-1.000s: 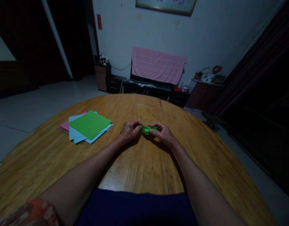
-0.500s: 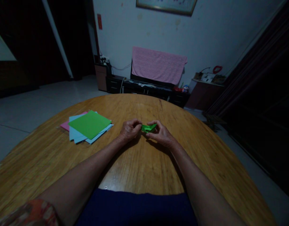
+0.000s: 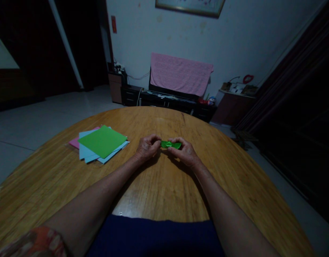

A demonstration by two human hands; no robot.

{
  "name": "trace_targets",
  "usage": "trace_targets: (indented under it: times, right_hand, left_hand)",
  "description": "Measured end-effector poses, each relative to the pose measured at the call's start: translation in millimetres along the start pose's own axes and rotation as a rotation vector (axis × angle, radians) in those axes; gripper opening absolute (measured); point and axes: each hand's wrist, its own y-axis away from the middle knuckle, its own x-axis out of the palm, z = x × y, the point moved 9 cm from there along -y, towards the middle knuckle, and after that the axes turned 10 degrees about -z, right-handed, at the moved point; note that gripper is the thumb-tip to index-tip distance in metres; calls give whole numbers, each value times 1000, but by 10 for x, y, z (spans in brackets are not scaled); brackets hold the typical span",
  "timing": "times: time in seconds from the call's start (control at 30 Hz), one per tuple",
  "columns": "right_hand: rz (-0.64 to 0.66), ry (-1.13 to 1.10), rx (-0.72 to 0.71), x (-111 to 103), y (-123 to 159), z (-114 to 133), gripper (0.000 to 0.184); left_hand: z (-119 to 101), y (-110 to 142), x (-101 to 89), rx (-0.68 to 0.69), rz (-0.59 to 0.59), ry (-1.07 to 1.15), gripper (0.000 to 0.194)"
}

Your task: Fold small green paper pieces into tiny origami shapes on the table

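Observation:
A small folded green paper, long and boat-like with a raised peak in its middle, is held between my two hands just above the round wooden table. My left hand pinches its left end between thumb and fingers. From the other side, my right hand grips it with the thumb in front and the fingers behind. Part of the right end is covered by those fingers. Left of my hands lies a fanned stack of square paper sheets, green on top, light blue and pink below.
Beyond the table's far edge stands a black low cabinet with a pink cloth draped over a flat screen. A side cabinet with odds and ends is at the right. Dark blue fabric lies at the near edge.
The green paper looks flatter and more stretched out, and more of its right end shows. My right thumb has moved up onto its front. My left hand keeps its place.

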Motion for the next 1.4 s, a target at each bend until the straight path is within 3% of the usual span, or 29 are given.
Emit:
trace_targets:
  times: [0.3, 0.6, 0.77, 0.87, 1.13, 1.4]
  right_hand:
    - [-36, 10, 19, 30, 56, 75, 45]
    - [-21, 103, -76, 51, 1, 25, 34]
    - [-46, 43, -94, 80, 29, 80, 34]
    - [-7, -34, -13, 126, 59, 62, 41]
    - [88, -116, 154, 127, 121, 0, 43]
    - [43, -143, 186, 102, 118, -34, 39]
  left_hand:
    - [-42, -1, 9, 44, 16, -34, 15]
    - [-389, 74, 118, 389, 189, -200, 22]
    - [-348, 92, 140, 353, 204, -162, 22]
    - [-320, 76, 128, 309, 192, -133, 20]
    - [-383, 88, 136, 415, 196, -163, 10]
    - [-374, 116, 143, 348, 221, -187, 10]
